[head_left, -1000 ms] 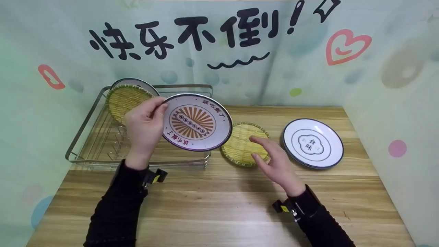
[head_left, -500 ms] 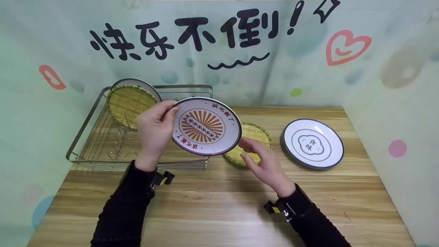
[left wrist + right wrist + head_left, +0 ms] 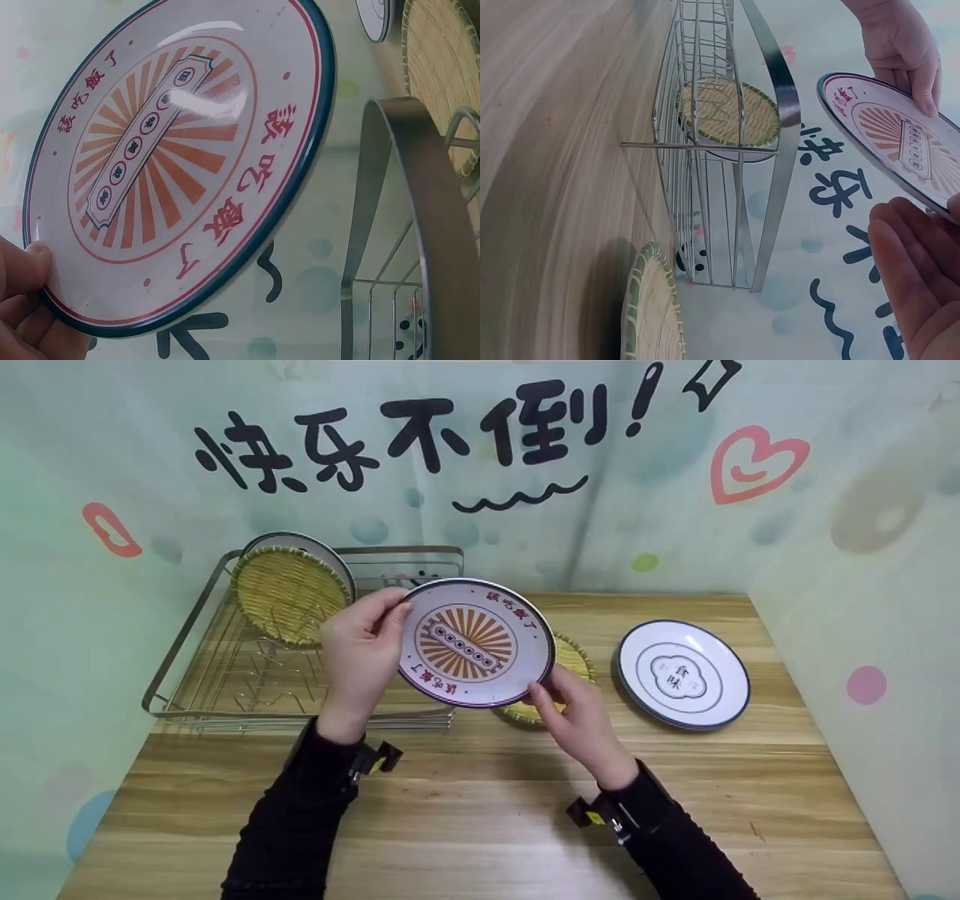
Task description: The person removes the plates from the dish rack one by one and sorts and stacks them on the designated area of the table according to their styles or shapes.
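Note:
A white plate with a dark blue rim and an orange sunburst is held up, tilted, above the table. My left hand pinches its left edge, thumb on the face; the left wrist view shows that thumb on the plate as well. At the plate's lower right edge my right hand takes hold, thumb on the rim and fingers underneath. The right wrist view has these fingers below the plate. Partly hidden behind plate and right hand, a round woven bamboo tray lies on the table.
On the left stands a metal wire dish rack. Another woven tray leans in it, in front of a white plate. To the right, white dark-rimmed plates lie stacked on the wooden table. A printed backdrop rises behind.
My left hand has carried the sunburst plate rightward and slightly down, away from the rack. My right hand has moved left from above the woven tray and grasped the plate's right edge.

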`<state>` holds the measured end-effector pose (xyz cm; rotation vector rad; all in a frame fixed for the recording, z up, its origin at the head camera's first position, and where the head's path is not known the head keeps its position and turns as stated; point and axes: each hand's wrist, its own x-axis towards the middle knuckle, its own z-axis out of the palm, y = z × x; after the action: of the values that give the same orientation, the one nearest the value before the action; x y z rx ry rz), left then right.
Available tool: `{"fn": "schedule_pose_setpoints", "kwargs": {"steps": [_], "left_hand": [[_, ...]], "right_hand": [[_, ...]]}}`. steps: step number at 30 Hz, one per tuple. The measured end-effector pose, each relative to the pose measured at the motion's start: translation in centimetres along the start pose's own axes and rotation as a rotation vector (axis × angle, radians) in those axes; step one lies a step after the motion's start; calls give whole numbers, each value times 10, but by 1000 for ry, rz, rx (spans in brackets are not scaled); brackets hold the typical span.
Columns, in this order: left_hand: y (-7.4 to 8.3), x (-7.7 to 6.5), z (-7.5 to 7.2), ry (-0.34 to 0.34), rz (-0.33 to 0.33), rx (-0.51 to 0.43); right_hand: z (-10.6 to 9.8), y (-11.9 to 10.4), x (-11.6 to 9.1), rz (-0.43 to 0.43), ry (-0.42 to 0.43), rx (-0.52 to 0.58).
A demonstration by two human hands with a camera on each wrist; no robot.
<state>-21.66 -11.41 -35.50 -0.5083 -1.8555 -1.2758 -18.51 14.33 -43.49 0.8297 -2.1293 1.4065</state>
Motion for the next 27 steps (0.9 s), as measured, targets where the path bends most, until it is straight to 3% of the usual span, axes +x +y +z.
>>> {"fn": "schedule_pose_setpoints", "kwargs": {"steps": [8, 14, 23, 27], "left_hand": [[-1, -10, 9, 5, 63, -38], [-2, -19, 15, -1, 125, -35], [-7, -32, 14, -69, 57, -100], [-8, -36, 12, -72, 62, -124]], "right_hand": [[-7, -4, -1, 140, 64, 180], [-15, -3, -2, 183, 106, 188], [-28, -2, 0, 213, 137, 199], [-34, -2, 0, 233, 152, 195]]}}
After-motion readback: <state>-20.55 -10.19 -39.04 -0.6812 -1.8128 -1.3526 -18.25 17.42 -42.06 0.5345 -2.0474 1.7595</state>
